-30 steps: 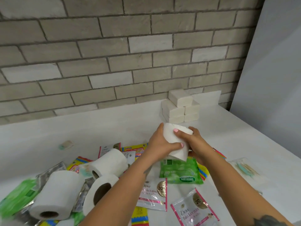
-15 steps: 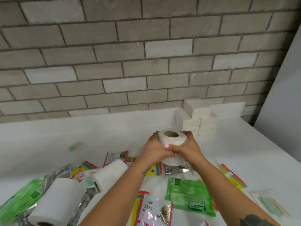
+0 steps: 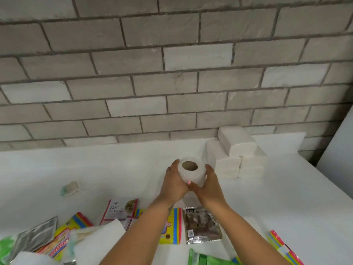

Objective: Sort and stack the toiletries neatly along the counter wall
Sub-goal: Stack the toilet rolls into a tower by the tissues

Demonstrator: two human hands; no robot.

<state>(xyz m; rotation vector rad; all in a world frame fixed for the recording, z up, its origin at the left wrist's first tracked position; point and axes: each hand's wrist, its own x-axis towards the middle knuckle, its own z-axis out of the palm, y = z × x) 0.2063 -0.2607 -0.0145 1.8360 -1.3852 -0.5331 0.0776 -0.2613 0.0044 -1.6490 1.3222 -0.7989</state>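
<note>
A white toilet roll (image 3: 191,172) stands upright with its cardboard core facing up, on or just above the white counter (image 3: 95,169), left of a stack of white tissue packs (image 3: 236,155) against the brick wall. My left hand (image 3: 174,183) grips its left side and my right hand (image 3: 209,183) grips its right side. Loose sachets lie nearer me: a Dove sachet (image 3: 119,210), a silver sachet (image 3: 202,227), a striped yellow packet (image 3: 172,228). Another white roll (image 3: 99,240) lies at the lower left.
A small pale soap piece (image 3: 71,188) lies alone on the left of the counter. Green wipe packs (image 3: 206,259) and a striped packet (image 3: 284,247) sit at the bottom edge. A white side wall (image 3: 338,142) closes the right.
Both hands carried the roll forward, away from the pile toward the wall, turned it upright with the core up, and brought it down beside the tissue stack. The camera view moved forward too.
</note>
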